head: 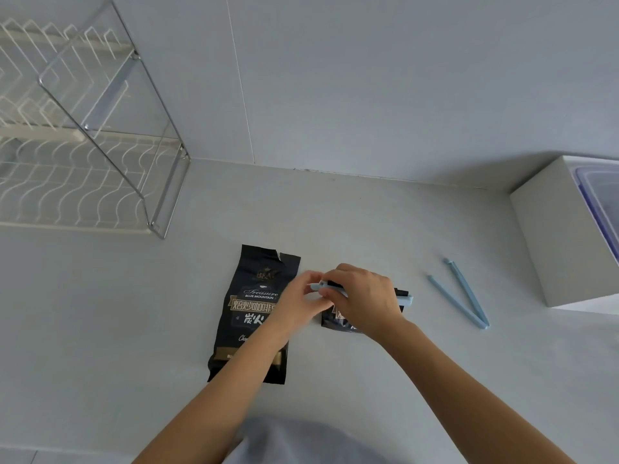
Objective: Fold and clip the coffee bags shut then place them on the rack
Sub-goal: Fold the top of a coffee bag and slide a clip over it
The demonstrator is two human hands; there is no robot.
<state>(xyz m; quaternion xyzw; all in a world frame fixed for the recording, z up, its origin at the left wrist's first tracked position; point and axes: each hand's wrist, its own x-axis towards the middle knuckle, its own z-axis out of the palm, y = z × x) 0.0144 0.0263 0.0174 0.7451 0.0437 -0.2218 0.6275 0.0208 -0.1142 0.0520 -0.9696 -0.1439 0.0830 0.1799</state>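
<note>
A black coffee bag (249, 296) lies flat on the counter, its top unfolded and torn. To its right a second, smaller-looking black coffee bag (335, 321) is mostly hidden under my hands, its top folded. A light blue clip (403, 299) runs across that folded top. My right hand (363, 298) presses down over the clip's middle. My left hand (303, 298) pinches the clip's left end. Another light blue clip (464, 298) lies spread in a V on the counter to the right.
A two-tier white wire rack (77, 182) with a metal frame stands at the back left against the wall. A white box (562, 236) holding a clear container with a purple rim (599, 199) sits at the right edge.
</note>
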